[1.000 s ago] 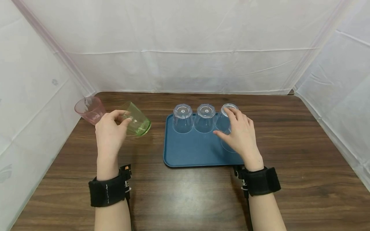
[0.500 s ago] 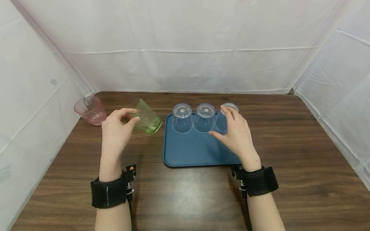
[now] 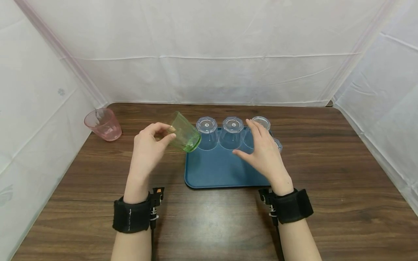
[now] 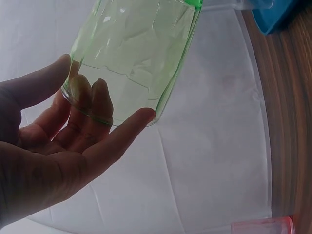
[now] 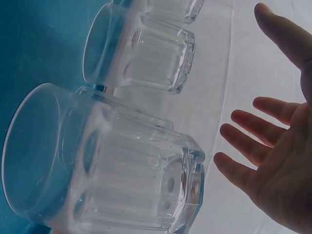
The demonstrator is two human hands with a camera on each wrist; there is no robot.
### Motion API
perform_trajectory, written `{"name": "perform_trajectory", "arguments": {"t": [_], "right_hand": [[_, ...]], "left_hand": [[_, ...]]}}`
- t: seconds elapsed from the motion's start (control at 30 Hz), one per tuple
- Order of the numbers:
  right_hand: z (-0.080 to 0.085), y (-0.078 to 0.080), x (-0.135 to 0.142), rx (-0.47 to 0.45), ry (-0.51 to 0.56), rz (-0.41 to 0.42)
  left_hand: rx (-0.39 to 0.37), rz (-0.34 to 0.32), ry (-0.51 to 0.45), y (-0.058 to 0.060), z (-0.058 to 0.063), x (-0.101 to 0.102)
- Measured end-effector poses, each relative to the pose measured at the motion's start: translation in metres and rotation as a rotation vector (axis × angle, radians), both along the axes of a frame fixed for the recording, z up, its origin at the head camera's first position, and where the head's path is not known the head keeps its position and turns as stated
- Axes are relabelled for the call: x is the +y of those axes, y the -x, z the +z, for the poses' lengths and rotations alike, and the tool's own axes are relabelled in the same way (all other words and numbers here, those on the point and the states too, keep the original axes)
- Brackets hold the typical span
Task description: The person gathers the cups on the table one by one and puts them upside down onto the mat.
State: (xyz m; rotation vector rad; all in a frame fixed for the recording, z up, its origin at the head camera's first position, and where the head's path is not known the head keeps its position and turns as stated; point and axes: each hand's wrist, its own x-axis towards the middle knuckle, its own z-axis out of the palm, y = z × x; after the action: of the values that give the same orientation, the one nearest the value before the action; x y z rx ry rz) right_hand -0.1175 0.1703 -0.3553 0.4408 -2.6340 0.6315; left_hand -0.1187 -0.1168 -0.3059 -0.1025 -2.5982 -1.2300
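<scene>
My left hand (image 3: 148,150) pinches a green glass (image 3: 187,133) near its rim between thumb and fingers. The glass is tilted, its base toward the lower right, and in the head view it overlaps the tray's left edge and the leftmost clear glass (image 3: 209,139). In the left wrist view the fingers (image 4: 129,129) reach around the green glass's mouth. My right hand (image 3: 266,156) hovers with spread fingers over the right part of a blue tray (image 3: 215,174), holding nothing. Near it stand upside-down clear glasses (image 5: 141,165); the hand partly hides those at the right.
A pink glass (image 3: 106,127) stands mouth up at the table's far left. Another clear glass (image 3: 232,136) stands upside down in the tray's back row. White sheeting (image 3: 209,72) closes off the back and sides of the wooden table (image 3: 209,224).
My left hand has carried the green glass to the right, from beside the pink glass to the tray's left edge. The right hand has shifted slightly left, its fingers farther from the clear glasses.
</scene>
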Motion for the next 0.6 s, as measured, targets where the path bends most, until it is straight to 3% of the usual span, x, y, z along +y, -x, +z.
{"name": "perform_trajectory", "arguments": {"t": [0.6], "right_hand": [[0.001, -0.001, -0.012, -0.013, -0.068, 0.039]], "left_hand": [[0.054, -0.124, -0.015, -0.003, -0.003, 0.022]]}}
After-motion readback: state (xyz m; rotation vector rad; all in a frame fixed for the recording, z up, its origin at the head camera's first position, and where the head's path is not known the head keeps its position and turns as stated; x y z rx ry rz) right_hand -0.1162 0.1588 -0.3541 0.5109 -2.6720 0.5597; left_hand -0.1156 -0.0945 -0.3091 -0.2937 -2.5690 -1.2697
